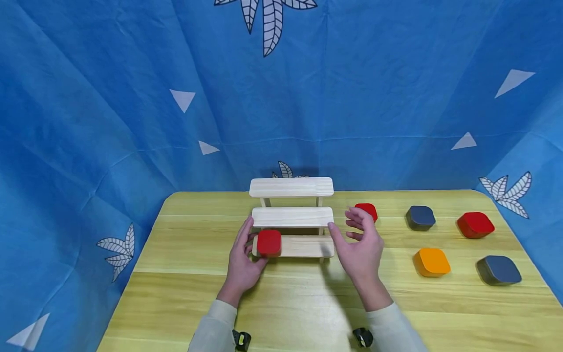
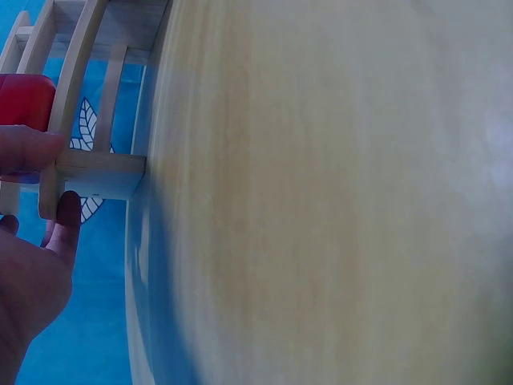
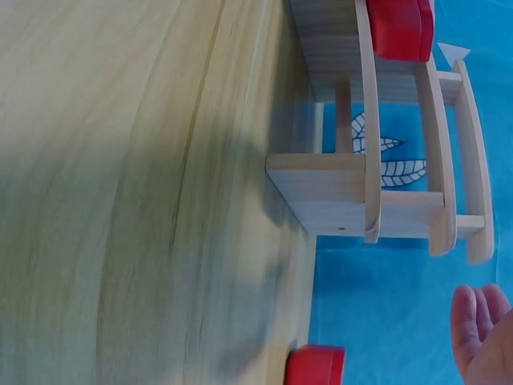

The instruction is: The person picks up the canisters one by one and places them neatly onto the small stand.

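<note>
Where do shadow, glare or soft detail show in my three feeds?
Head: a soft shadow lies on the tabletop beside the right hand; left wrist: the tabletop's grain looks soft, with pale glare near the right edge and a dark shadow at lower left; right wrist: soft-edged shadows across the tabletop.

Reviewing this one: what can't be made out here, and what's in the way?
- Head: lower part of the red block right of the wooden stand, behind the right hand.
- Left wrist: part of the stand's red block, covered by the left thumb and cut off by the left edge.
- Right wrist: most of the right hand, cut off by the right edge.
- Head: markings on the black wrist device, too small.
</note>
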`<state>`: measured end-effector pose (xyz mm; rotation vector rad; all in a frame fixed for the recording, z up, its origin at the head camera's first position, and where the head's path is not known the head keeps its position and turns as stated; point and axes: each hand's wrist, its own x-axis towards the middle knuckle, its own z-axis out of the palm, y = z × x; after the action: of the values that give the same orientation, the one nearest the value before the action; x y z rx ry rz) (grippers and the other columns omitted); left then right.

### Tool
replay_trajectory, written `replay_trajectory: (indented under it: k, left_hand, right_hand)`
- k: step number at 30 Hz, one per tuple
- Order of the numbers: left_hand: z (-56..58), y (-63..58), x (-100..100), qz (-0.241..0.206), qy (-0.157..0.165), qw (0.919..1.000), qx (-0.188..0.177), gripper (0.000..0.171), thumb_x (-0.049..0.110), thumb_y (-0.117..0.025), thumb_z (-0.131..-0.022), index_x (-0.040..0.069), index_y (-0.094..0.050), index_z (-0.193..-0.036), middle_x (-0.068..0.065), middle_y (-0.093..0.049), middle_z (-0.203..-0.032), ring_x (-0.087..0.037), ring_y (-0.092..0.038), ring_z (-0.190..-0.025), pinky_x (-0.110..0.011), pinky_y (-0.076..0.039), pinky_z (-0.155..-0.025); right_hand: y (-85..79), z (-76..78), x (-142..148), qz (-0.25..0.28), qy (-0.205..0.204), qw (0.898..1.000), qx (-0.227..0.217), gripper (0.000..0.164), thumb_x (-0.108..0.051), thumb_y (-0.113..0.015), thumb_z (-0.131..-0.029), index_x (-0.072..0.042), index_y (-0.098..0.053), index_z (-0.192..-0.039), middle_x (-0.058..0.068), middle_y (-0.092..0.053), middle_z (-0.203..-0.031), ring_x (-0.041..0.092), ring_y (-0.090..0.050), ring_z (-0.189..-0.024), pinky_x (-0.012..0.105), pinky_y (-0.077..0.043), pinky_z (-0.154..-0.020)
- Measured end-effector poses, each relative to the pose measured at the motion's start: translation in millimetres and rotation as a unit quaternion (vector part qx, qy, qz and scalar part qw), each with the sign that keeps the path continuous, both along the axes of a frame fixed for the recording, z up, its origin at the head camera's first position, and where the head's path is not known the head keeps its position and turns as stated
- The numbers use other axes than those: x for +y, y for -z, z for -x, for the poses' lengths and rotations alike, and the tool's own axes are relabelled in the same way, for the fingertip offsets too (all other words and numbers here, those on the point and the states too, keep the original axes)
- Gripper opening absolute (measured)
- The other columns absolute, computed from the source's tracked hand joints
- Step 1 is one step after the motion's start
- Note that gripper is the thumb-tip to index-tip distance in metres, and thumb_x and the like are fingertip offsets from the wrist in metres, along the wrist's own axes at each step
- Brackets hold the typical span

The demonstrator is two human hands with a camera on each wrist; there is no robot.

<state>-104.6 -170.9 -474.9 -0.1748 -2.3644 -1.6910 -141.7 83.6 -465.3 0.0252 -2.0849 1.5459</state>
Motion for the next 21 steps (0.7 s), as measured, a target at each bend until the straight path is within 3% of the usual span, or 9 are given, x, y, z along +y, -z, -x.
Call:
replay_trajectory:
  k: [4, 9, 21]
  left_hand:
    - [0.3, 0.1, -0.2, 0.0, 0.002, 1.0, 0.005, 0.094, -0.026, -0.07, -0.074, -0.002, -0.029, -0.154, -0.016, -0.028, -0.159, -0.047, -0.047, -0.126, -0.054, -0.048, -0.097]
    - [0.6, 0.0, -0.3, -0.001, 0.004, 0.9999, 0.011, 0.093, -0.026, -0.07, -0.074, -0.003, -0.029, -0.154, -0.018, -0.027, -0.159, -0.048, -0.046, -0.126, -0.056, -0.047, -0.097]
    - [0.6, -0.4, -0.1, 0.0, 0.006, 0.9999, 0.015, 0.093, -0.026, -0.07, -0.073, -0.004, -0.029, -0.154, -0.018, -0.027, -0.159, -0.049, -0.046, -0.126, -0.057, -0.048, -0.094]
  right_hand:
    - [-1.0, -1.0, 3.6, -0.003, -0.002, 1.0, -0.001, 0.05, -0.011, -0.086, -0.079, -0.006, -0.062, -0.123, 0.003, -0.069, -0.114, 0.017, -0.065, -0.096, 0.023, -0.055, -0.073]
    - [2.3, -0.5, 8.9, -0.009, -0.001, 1.0, 0.004, 0.051, -0.015, -0.086, -0.08, -0.007, -0.062, -0.124, 0.0, -0.069, -0.115, 0.015, -0.064, -0.097, 0.025, -0.055, -0.073]
    - [9.6, 4.6, 20.6, -0.009, 0.026, 1.0, -0.012, 0.051, -0.014, -0.086, -0.079, -0.005, -0.062, -0.122, 0.003, -0.068, -0.113, 0.01, -0.062, -0.095, 0.024, -0.055, -0.072]
